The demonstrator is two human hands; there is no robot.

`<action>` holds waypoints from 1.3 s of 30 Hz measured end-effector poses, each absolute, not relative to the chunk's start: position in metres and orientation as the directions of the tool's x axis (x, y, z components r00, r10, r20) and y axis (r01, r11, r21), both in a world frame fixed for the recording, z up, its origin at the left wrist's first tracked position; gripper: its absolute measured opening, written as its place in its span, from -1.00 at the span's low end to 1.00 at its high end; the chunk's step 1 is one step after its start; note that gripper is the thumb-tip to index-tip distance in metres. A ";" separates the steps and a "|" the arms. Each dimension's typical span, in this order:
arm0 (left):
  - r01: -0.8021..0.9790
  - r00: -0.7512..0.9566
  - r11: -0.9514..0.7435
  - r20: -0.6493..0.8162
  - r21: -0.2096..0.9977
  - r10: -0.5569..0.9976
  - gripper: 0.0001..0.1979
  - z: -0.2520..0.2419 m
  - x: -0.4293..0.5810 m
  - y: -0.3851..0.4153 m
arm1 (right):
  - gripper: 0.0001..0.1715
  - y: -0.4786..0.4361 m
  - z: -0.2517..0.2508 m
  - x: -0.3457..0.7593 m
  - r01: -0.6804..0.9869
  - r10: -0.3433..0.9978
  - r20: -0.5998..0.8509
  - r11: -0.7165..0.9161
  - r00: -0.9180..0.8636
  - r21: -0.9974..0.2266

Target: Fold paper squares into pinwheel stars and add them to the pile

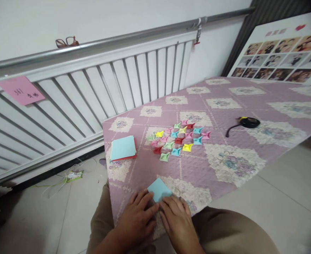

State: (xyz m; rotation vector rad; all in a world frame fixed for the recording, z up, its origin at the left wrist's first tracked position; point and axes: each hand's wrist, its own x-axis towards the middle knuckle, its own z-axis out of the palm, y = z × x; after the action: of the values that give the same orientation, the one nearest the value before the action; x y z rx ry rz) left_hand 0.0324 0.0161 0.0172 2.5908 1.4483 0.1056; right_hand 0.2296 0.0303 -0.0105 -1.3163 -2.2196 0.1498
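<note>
A light-blue square of paper (159,189) lies cornerwise near the table's front edge, its lower part hidden by my hands. My left hand (139,211) holds the paper at its left lower side, fingertips on it and thumb reaching toward the other hand. On the lower right side, my right hand (176,215) grips the paper, its fingers close together over the edge. Ahead of both hands stand small folded paper shapes (179,140) in rows, in pink, red, blue, green and yellow. A stack of square paper (123,148), blue on top with red beneath, rests to the left.
The purple table cover (168,169) has flowered white patches. A black tape measure (249,122) lies at the right. Behind are a white radiator (129,77), a pink note (20,90), glasses (67,42) on a pipe and a photo board (279,53). A power strip (74,175) is on the floor.
</note>
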 end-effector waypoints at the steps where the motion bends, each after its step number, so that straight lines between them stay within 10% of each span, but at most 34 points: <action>1: 0.839 0.525 -0.513 -0.024 0.182 0.851 -0.39 0.018 0.032 0.016 | -0.68 0.028 -0.014 0.232 0.782 0.821 0.409 0.537 -0.398 -0.317; 31: 0.861 0.445 -0.405 -0.070 0.309 0.893 -0.32 0.016 0.034 0.016 | -0.46 0.088 0.008 0.222 0.875 0.930 0.240 0.348 -0.278 -0.336; 39: 0.868 0.172 -0.184 0.069 0.461 0.983 -0.51 0.016 0.043 0.048 | -0.50 0.089 0.011 0.229 0.867 0.934 0.182 0.353 -0.307 -0.350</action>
State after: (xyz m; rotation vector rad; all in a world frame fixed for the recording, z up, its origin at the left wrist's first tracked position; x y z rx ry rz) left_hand 0.0427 0.0480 0.0160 2.1382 1.7663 0.5103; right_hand 0.2286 0.0887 0.0112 -1.5861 -2.2709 0.2637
